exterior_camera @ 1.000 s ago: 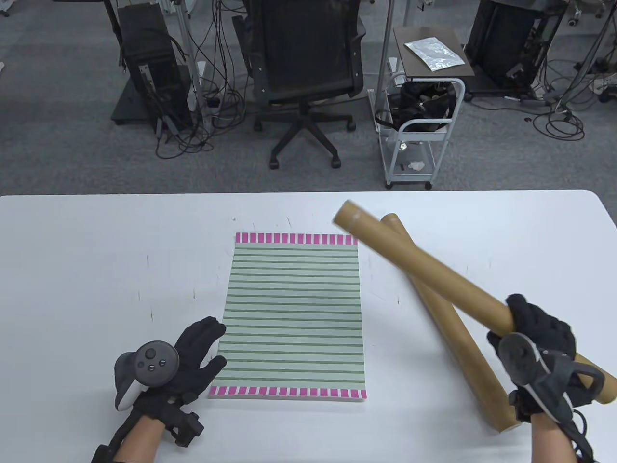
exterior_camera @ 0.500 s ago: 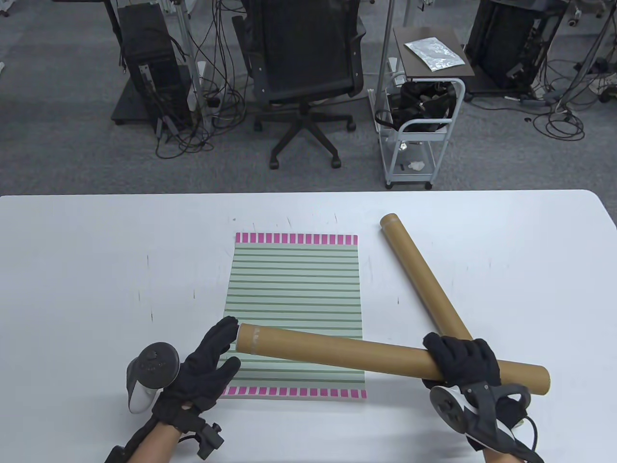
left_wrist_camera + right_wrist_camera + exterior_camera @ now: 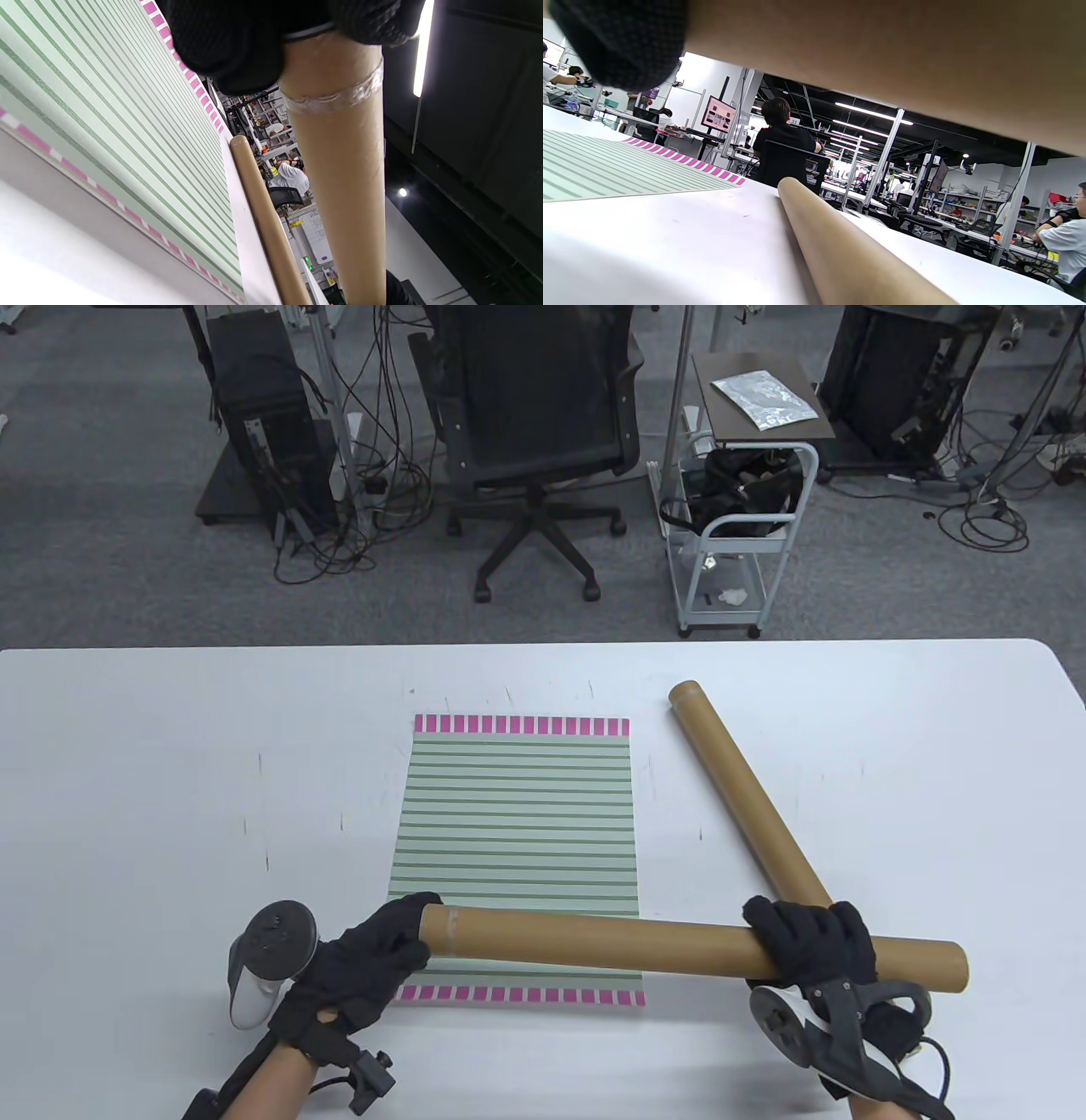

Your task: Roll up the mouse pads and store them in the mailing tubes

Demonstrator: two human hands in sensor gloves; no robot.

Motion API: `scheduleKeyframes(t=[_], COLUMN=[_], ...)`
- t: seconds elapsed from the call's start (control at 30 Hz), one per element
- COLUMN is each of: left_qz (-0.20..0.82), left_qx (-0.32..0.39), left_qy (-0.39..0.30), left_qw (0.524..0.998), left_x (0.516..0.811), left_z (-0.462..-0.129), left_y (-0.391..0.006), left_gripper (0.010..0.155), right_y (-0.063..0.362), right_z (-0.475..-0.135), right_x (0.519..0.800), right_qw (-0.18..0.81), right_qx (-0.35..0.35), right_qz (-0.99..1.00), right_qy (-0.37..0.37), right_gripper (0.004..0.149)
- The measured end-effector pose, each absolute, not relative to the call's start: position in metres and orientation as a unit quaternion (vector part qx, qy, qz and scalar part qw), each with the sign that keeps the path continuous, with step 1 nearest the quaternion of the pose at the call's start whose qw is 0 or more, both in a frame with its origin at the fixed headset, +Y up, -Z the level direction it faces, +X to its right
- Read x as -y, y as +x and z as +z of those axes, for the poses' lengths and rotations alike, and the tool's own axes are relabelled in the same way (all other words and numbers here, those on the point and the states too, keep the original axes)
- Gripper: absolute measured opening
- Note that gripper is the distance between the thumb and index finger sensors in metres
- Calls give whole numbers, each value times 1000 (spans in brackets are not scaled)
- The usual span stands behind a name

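A green striped mouse pad (image 3: 517, 848) with pink end bands lies flat at the table's middle; it also shows in the left wrist view (image 3: 93, 127). A brown mailing tube (image 3: 645, 942) is held level above the pad's near end. My right hand (image 3: 810, 946) grips it near its right end. My left hand (image 3: 386, 954) grips its left end, where clear tape (image 3: 335, 99) rings the tube (image 3: 339, 178). A second tube (image 3: 738, 789) lies diagonally on the table to the right, partly under the held one; it also shows in the right wrist view (image 3: 848, 250).
The white table (image 3: 170, 780) spreads wide on the left and far right. An office chair (image 3: 534, 415) and a small cart (image 3: 738, 500) stand beyond the far edge.
My right hand swung the tube from a diagonal to lie across the pad's near end. My left hand moved in and took hold of its left end.
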State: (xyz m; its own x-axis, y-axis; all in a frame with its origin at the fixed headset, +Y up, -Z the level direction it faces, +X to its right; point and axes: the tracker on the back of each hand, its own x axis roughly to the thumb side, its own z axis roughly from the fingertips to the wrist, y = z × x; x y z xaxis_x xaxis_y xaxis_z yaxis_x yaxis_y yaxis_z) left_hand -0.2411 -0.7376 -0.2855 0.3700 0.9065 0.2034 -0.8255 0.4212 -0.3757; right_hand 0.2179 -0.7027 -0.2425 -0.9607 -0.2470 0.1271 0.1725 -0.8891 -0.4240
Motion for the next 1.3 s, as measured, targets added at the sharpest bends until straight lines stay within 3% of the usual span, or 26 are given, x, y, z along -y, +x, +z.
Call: scheduleKeyframes(t=[0.1, 0.37, 0.43, 0.6, 0.63, 0.77, 0.83, 0.97, 1.07, 1.3], left_qz=[505, 538, 567, 737, 735, 653, 604, 354, 267, 42], left_qx=[187, 169, 173, 194, 187, 180, 142, 38, -20, -62], left_qy=[-95, -102, -115, -218, -219, -172, -127, 5, 27, -25], left_qw=[837, 820, 797, 609, 613, 715, 774, 935, 963, 997], left_x=[736, 739, 741, 759, 760, 753, 746, 733, 732, 742], left_z=[-285, -284, -286, -294, -294, -299, -300, -300, -298, -300], left_y=[-238, -242, -244, -245, -246, -256, -270, -305, -326, -326], left_gripper=[49, 48, 47, 44, 44, 44, 44, 43, 41, 38], right_y=[218, 210, 210, 218, 218, 216, 218, 223, 224, 222], right_z=[-243, -236, -235, -239, -239, -240, -241, -242, -241, -240], right_x=[702, 699, 698, 699, 699, 699, 700, 698, 697, 697], right_qw=[111, 121, 121, 103, 104, 109, 110, 102, 101, 116], right_qx=[-215, -232, -232, -220, -220, -222, -221, -222, -224, -226], right_qz=[-967, -961, -961, -966, -966, -965, -966, -967, -967, -966], right_qy=[-82, -89, -89, -85, -86, -84, -77, -67, -62, -51], right_gripper=[76, 76, 76, 75, 76, 75, 76, 76, 75, 75])
